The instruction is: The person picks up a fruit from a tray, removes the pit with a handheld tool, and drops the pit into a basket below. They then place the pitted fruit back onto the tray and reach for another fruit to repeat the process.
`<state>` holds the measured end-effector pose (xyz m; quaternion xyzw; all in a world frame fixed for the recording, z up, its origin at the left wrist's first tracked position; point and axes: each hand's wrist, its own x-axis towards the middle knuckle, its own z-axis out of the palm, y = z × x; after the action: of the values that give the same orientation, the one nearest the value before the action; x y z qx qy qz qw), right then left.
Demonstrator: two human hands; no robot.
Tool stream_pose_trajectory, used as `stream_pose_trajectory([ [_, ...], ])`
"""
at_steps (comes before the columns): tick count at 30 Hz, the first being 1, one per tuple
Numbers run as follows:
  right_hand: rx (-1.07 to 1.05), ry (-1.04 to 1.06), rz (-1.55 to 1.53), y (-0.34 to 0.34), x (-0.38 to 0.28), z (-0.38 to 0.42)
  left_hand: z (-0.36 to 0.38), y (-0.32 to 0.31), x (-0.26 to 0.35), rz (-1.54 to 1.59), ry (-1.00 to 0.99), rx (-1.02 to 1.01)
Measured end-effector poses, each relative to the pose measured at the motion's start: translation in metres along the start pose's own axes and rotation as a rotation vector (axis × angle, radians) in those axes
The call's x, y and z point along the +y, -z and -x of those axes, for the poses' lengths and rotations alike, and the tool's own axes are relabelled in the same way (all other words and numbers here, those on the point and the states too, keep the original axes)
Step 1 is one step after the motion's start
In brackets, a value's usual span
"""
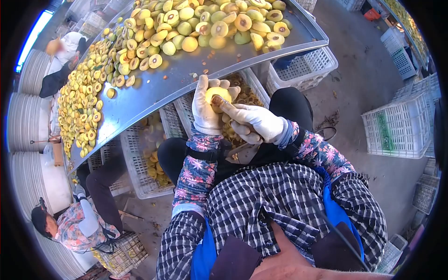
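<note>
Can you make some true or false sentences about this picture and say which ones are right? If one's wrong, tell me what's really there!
1. The left hand is holding a yellow fruit. True.
2. Both hands are bare. False: the left hand and the right hand wear whitish gloves.
3. There is a big pile of fruit on the metal table. True.
4. All the fruit on the table is whole. False: many pieces are cut open.
5. A white crate on the right has a green patch. True.
6. The shirt is plain red. False: it has dark and white checks.
</note>
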<state>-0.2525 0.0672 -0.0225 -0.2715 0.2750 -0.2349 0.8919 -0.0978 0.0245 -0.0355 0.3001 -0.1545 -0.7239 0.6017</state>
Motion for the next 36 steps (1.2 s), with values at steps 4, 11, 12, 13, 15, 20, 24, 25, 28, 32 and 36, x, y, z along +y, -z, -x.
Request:
stream_pose_trajectory([
  [4, 0.067, 0.057, 0.054, -0.004, 0.0, -0.001, 0.005, -0.008, 0.008, -0.223, 0.053, 0.092],
  [11, -0.093, -0.018, -0.25, 0.004, 0.005, -0.007, -0.004, -0.011, -0.005, -0.069, -0.161, 0.161],
  [12, -0.095, -0.016, -0.252, 0.0, 0.005, -0.003, -0.005, -0.012, -0.004, -0.07, -0.2, 0.195],
  [13, -0.096, 0.012, -0.142, -0.005, 0.005, 0.002, -0.005, -0.014, -0.003, -0.068, -0.239, 0.23],
  [15, -0.098, 0.036, -0.028, -0.002, 0.003, 0.008, -0.01, -0.004, 0.006, -0.133, -0.204, 0.28],
  [20, 0.349, 0.305, 0.758, 0.02, 0.002, -0.002, -0.01, 0.011, 0.014, -0.126, -0.219, 0.192],
  [24, 0.313, 0.326, 0.849, 0.002, 0.0, -0.01, 0.001, 0.004, 0.014, -0.151, -0.137, 0.173],
  [25, 0.285, 0.234, 0.793, -0.003, -0.004, -0.01, 0.002, 0.002, 0.012, -0.158, -0.119, 0.176],
  [28, 0.184, 0.169, 0.684, -0.011, -0.005, -0.014, 0.0, 0.002, 0.009, -0.07, -0.14, 0.141],
  [32, 0.154, 0.154, 0.8, -0.014, -0.006, -0.007, -0.002, 0.01, 0.012, -0.009, -0.027, 0.036],
  [36, 0.137, 0.383, 0.957, 0.005, 0.006, -0.013, 0.002, 0.015, 0.011, -0.144, 0.034, 0.004],
])
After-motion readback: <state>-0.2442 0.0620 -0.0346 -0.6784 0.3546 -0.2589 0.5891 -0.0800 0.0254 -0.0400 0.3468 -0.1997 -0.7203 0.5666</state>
